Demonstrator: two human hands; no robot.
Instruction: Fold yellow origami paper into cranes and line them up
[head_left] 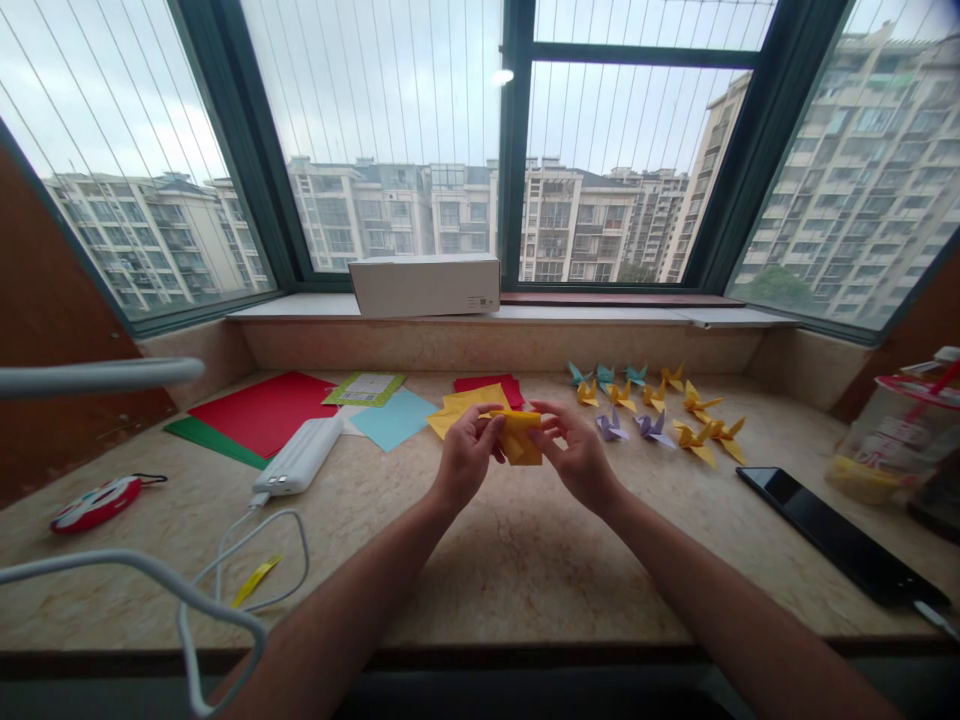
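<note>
Between my two hands is a folded piece of yellow origami paper (525, 447), held up over the counter. My left hand (469, 450) pinches its left side between thumb and fingers. On the right side, the thumb and fingers of my right hand (570, 445) grip the same paper. Behind my left hand lie loose yellow sheets (480, 398), with red paper (510, 385) partly under them. To the right of my hands stand several folded paper cranes: yellow ones (696, 440), purple ones (655, 428) and teal ones (579, 374).
Left of my hands lie a light blue sheet (394, 412), a red sheet (262, 412), a green packet (365, 388) and a white power bank (300, 458) with its cable (304, 540). A phone (832, 535) and a plastic cup (892, 440) are at right. A white box (427, 287) sits on the sill.
</note>
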